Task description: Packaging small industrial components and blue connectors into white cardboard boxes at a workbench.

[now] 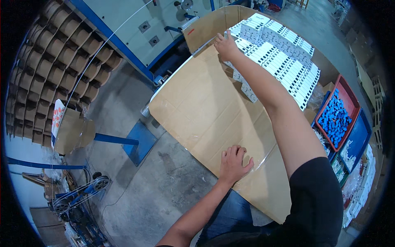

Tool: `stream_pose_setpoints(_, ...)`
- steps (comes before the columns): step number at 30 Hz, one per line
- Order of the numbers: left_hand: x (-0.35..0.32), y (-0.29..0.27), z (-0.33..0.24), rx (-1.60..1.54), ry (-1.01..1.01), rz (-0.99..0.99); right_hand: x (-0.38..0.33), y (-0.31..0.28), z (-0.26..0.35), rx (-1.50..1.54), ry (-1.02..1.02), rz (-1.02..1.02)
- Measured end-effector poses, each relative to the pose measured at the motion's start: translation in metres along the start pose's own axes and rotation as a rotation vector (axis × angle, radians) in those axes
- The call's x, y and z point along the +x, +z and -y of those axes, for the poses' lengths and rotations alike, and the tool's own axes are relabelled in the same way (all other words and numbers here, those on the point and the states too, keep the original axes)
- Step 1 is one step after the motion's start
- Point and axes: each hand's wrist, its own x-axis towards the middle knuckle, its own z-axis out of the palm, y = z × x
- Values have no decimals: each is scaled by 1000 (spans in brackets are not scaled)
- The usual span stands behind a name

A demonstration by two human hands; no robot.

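My left hand (234,164) rests over the near part of the cardboard sheet (193,107) on the table, fingers loosely bent and spread, with nothing in it. My right arm reaches across to the far side. There my right hand (226,46) is at the left end of the stacked white pieces (284,66), its fingers apart and one stretched toward the stack. No held thing shows in it. These flat-sided pieces have dark slots and stand in close rows, with a second layer on the far part. My right forearm hides some of the near rows.
A cardboard wall (205,31) rises behind the table's far edge. At right stand a red tray (354,94) of small blue parts and a blue tray (362,133) with white parts. Far left are a cardboard-divided rack (53,70) and a belt-driven machine (82,193).
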Motion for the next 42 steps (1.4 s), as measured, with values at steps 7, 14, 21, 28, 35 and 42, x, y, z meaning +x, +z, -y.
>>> stream_pose_setpoints(7, 0, -2, 5, 23, 33, -14, 3, 7, 0, 25, 37, 147)
stream_pose_setpoints(14, 0, -1, 3, 45, 28, -1, -4, 18, -17, 243, -107, 178)
stream_pose_setpoints(21, 0, 0, 3, 60, 23, 2, -12, 25, -40, 359, -238, 262)
stream_pose_setpoints(28, -2, 6, 3, 20, 21, -19, -59, 5, -15, 373, -90, -145)
stream_pose_setpoints(35, 0, 1, 1, 49, 32, -23, -217, -34, 55, 417, 401, -247)
stream_pose_setpoints(42, 1, 2, -2, 78, 27, -12, -240, 6, 42, 340, 252, -181)
